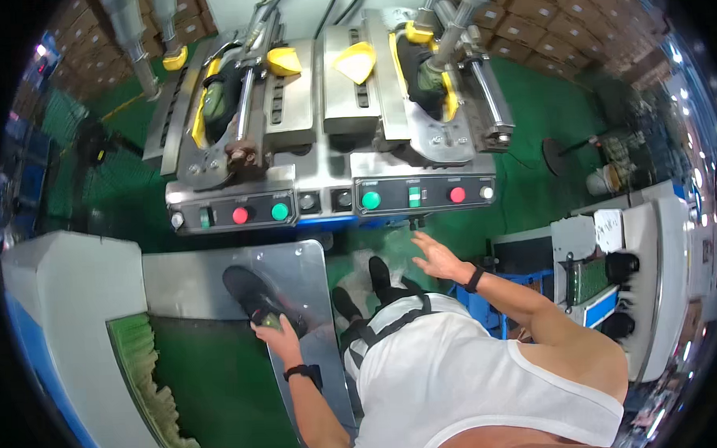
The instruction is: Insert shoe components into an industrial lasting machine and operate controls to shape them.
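Note:
My left hand [274, 337] grips the heel end of a black shoe [250, 292] that lies on a slanted metal plate [297, 266] to my left. My right hand [435, 258] hovers open with fingers spread, just below the right control panel [421, 196] of a twin shoe press, holding nothing. The machine's left station [228, 102] and right station [428, 79] each clamp a dark shoe with green inside, framed by yellow pads. Both wrists wear black bands.
A green conveyor belt [214, 387] with a brush strip [146, 373] runs beside the metal plate. Red and green buttons [259, 213] sit on the left panel. At the right stands a white bench [651, 237] with black shoes [620, 266]. Stacked cartons [557, 19] line the back.

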Demonstrator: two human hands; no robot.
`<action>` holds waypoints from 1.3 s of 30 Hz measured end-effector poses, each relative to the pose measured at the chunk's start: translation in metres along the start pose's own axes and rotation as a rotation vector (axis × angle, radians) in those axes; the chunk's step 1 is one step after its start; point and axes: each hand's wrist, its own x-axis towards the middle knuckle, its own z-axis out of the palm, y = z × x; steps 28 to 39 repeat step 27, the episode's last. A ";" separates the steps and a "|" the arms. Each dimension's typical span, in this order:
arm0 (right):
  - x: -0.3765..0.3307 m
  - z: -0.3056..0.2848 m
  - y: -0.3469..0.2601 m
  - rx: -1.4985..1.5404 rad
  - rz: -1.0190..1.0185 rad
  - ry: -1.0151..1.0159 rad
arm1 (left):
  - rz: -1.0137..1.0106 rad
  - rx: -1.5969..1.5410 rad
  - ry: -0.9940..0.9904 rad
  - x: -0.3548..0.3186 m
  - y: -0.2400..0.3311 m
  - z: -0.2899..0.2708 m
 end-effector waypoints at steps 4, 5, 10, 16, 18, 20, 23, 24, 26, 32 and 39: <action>-0.013 0.012 0.021 -0.047 0.110 -0.122 | 0.136 0.146 0.106 0.000 0.003 -0.002; -0.014 0.017 0.025 -0.009 0.161 -0.149 | 0.046 0.021 0.074 -0.003 -0.001 -0.005; -0.012 0.016 0.043 -0.110 0.054 -0.309 | -0.081 -0.020 0.100 -0.002 0.003 0.004; 0.050 0.034 0.001 -0.160 -0.021 -0.404 | -0.216 -0.018 0.171 0.000 0.027 0.023; 0.079 0.050 -0.040 -0.096 -0.157 -0.421 | -0.249 -0.083 0.143 -0.005 0.035 0.023; 0.103 0.069 -0.091 -0.044 -0.277 -0.433 | -0.260 -0.144 0.045 -0.012 0.035 0.016; 0.127 0.101 -0.173 0.003 -0.412 -0.467 | -0.171 -0.271 -0.113 -0.024 0.007 -0.007; 0.130 0.112 -0.198 0.005 -0.418 -0.480 | -0.152 -0.389 -0.191 -0.021 -0.011 -0.015; 0.128 0.138 -0.242 0.003 -0.504 -0.422 | -0.154 -0.522 -0.258 -0.011 -0.054 -0.027; 0.133 0.146 -0.260 -0.002 -0.491 -0.427 | -0.213 -0.400 -0.284 -0.005 -0.081 -0.034; 0.133 0.146 -0.260 -0.002 -0.491 -0.427 | -0.213 -0.400 -0.284 -0.005 -0.081 -0.034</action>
